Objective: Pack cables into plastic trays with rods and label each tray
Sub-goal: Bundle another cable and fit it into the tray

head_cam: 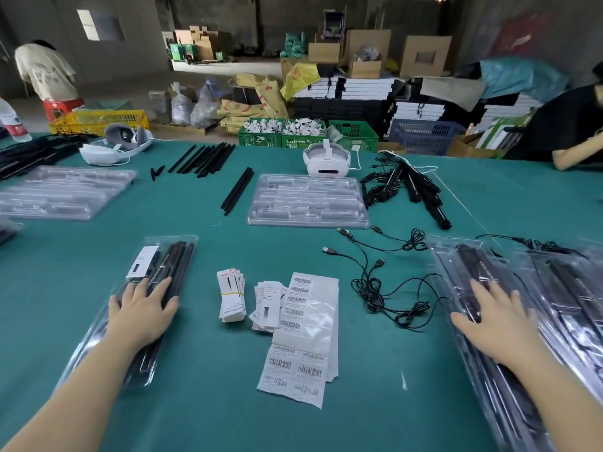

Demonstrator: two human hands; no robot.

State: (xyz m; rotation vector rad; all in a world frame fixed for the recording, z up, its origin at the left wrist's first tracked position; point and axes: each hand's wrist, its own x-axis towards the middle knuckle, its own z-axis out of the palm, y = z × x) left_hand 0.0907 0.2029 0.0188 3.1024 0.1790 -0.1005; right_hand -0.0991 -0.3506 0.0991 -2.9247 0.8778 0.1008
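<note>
Even soft light, warped edges, blurred right

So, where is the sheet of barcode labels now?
In the head view, the sheet of barcode labels lies on the green table, near centre between both hands, just right of the banded stack of cards.

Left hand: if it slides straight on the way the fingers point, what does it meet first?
The left hand lies flat on the packed tray, fingers pointing up the tray. First in line looks to be the white card at the tray's far end, above the black rods. The tray's far rim comes after that.
</note>
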